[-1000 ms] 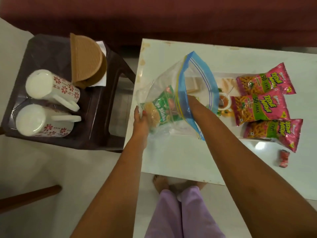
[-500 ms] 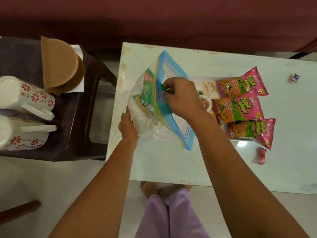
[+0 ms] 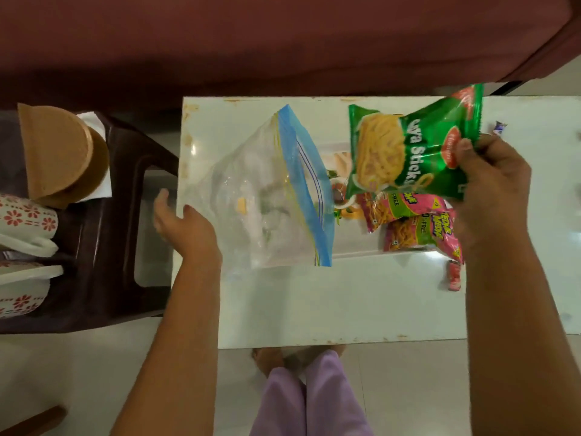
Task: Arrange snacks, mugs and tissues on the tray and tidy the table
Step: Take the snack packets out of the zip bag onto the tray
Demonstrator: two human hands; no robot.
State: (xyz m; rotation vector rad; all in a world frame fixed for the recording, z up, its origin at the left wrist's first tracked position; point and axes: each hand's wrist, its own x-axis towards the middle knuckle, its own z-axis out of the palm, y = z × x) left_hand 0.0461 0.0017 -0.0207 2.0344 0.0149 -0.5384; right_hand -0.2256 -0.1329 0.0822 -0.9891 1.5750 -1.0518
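My right hand (image 3: pixel 493 190) grips a green snack packet (image 3: pixel 408 152) and holds it in the air above the tray (image 3: pixel 355 254). Two pink snack packets (image 3: pixel 405 206) (image 3: pixel 421 234) lie on that printed tray, partly under the green one. A clear zip bag (image 3: pixel 267 209) with a blue mouth stands open on the white table (image 3: pixel 314 309). My left hand (image 3: pixel 185 225) holds its closed end at the table's left edge. Two white mugs with red flowers (image 3: pixel 25 218) (image 3: pixel 22 287) lie on a dark stool (image 3: pixel 125 215) at the left, near a brown tissue holder (image 3: pixel 59 152).
A small red sweet (image 3: pixel 454 275) lies on the table just right of the tray. Another wrapped sweet (image 3: pixel 499 127) sits at the far right behind the green packet. A maroon sofa (image 3: pixel 283 42) runs along the far side. My feet show below the table's near edge.
My right hand has pulled the green packet out of the zip bag and carried it right, above the tray. The bag now looks nearly empty, my left hand still at its end.
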